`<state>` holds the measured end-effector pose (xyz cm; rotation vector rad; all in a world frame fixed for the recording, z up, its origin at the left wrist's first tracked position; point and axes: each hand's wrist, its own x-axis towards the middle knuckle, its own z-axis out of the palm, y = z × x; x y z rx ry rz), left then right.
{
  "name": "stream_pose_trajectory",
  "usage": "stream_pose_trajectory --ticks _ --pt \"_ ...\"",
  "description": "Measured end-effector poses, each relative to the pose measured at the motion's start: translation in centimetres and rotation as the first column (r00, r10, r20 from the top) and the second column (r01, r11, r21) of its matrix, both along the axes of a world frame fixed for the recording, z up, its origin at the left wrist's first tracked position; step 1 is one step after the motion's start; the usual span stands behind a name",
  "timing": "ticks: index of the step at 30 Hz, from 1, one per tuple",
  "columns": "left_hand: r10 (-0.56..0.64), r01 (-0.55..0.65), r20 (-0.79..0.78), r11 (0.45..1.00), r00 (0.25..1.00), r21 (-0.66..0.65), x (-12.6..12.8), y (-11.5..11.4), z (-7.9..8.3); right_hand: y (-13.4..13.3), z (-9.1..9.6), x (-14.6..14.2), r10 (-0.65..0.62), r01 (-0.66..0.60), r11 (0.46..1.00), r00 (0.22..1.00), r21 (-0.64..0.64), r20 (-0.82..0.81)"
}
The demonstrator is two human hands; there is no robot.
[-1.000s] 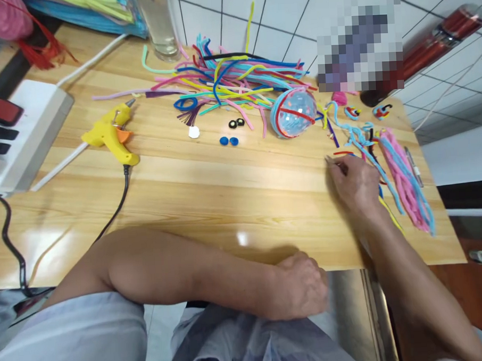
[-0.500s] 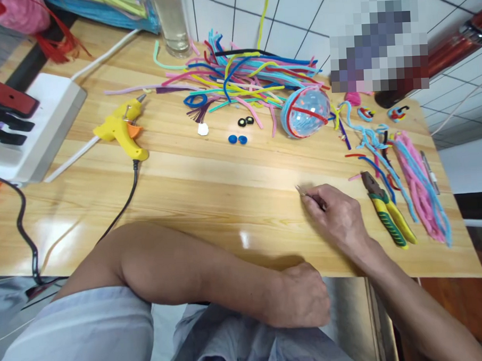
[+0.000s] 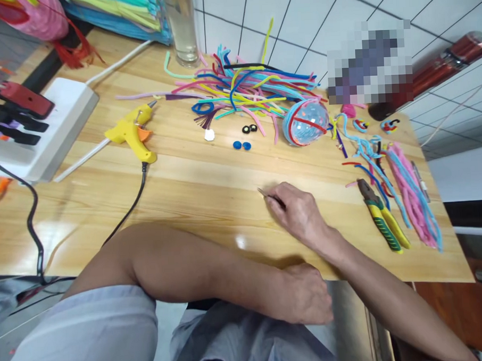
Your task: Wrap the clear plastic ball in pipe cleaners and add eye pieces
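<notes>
1. Left edge of the worktop (image 3: 209, 174): a white power strip (image 3: 47, 133). Just beside it lies the yellow glue gun (image 3: 132, 134), corded, with no hand on it.
2. Far edge, centre: a loose pile of pipe cleaners (image 3: 253, 87). Near it lie two blue discs (image 3: 241, 145) and two black discs (image 3: 249, 129), attached to nothing.
3. Centre: the right hand (image 3: 300, 214) is closed in a pinch on a thin pointed tool (image 3: 265, 194), too small to identify. Its tip touches the bare wood.
4. Below the near edge: the left hand (image 3: 310, 294) rests on the lap, fingers curled shut, with nothing visible in it.
5. Far right: a clear ball (image 3: 307, 121) is already wrapped in red and blue stems.
6. Right edge: pliers (image 3: 382, 222) lie set down beside a pink-and-blue bundle (image 3: 413, 197).
</notes>
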<state>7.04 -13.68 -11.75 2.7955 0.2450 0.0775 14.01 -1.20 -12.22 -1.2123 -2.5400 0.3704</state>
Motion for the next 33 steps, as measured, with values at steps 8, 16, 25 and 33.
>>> stream_pose_trajectory --ticks 8,16,25,33 --pt "-0.075 0.076 0.012 0.982 0.997 -0.175 0.3 0.4 -0.1 -1.0 0.7 -0.7 0.066 -0.066 0.998 0.998 -0.012 -0.012" --pt "-0.075 0.079 0.041 0.993 0.996 -0.086 0.3 0.0 -1.4 -3.5 0.4 -11.5 0.229 -0.223 0.970 0.972 -0.099 0.054" --pt "-0.086 0.084 0.001 0.973 0.996 -0.213 0.2 0.2 -0.7 0.8 1.3 -6.6 -0.290 0.292 0.956 0.931 0.022 0.220" --pt "-0.086 0.062 -0.110 0.977 0.990 -0.205 -0.7 1.0 1.2 2.6 0.6 -2.7 -0.365 0.366 0.930 0.917 0.026 0.160"
